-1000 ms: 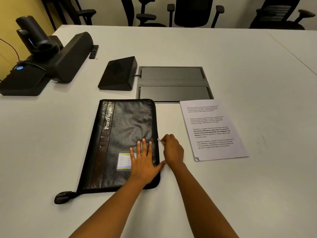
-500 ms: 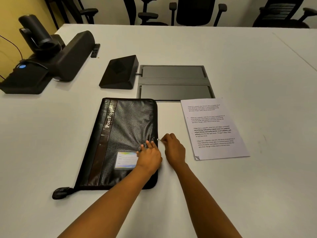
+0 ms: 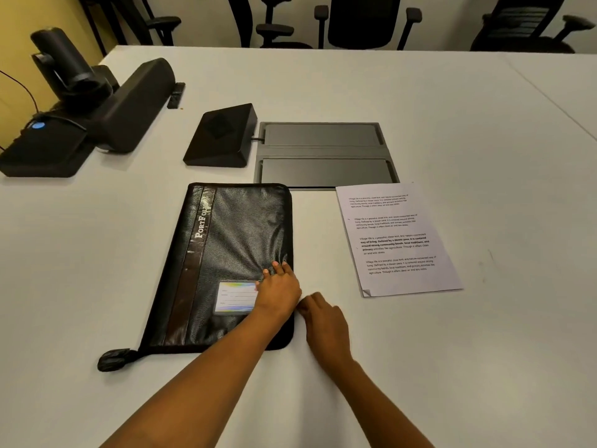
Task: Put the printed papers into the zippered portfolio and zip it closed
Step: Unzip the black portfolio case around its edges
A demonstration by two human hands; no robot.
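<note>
A black leather zippered portfolio (image 3: 232,240) lies flat and shut on the white table, spine to the left, with a label card on its cover. My left hand (image 3: 279,292) rests on its right edge, fingers bunched on the wrinkled cover, holding it down. My right hand (image 3: 323,321) sits just right of that edge near the front corner, fingers pinched where the zipper runs; the pull itself is hidden. The printed papers (image 3: 397,240) lie as a stack to the right of the portfolio, untouched, one corner curled.
Behind the portfolio is a grey cable box (image 3: 323,153) set in the table, with a black wedge device (image 3: 223,137) beside it. A black camera and speaker bar (image 3: 129,105) stand at the far left. Office chairs (image 3: 361,21) line the far edge.
My right hand has slid toward me along the portfolio's right edge, from mid-edge to near the front corner. My left hand's flat fingers have curled up on the cover.
</note>
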